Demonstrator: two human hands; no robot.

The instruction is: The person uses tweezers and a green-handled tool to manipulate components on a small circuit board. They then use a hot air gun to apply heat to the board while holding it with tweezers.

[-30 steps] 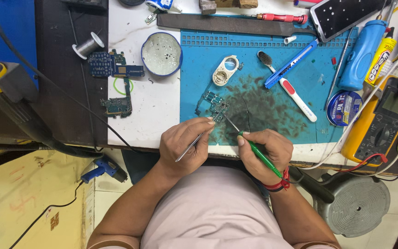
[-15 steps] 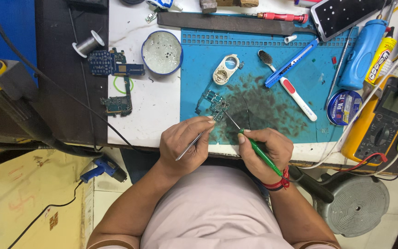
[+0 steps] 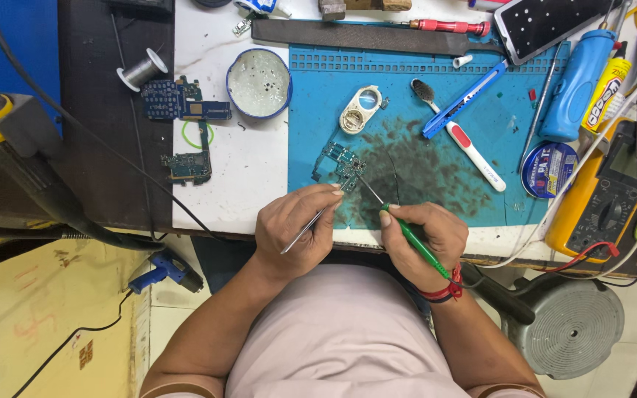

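From the head view, the small green circuit board (image 3: 346, 168) lies on the blue work mat (image 3: 481, 140), at its near left part, over the dark stained patch; the left hand (image 3: 294, 228) is closed around metal tweezers (image 3: 311, 225), whose tips reach up toward the board's near edge; the right hand (image 3: 423, 239) is closed pen-fashion on a green-handled probe (image 3: 407, 236), its thin tip touching the board's lower right corner. To the left of the board, off the mat, lie two more circuit boards (image 3: 184, 103) and a round tin (image 3: 259, 83); to its right, a toothbrush (image 3: 460, 138). The step in hand looks like fine probing or component work on the board; the next move likely calls for steady tips and light pressure.
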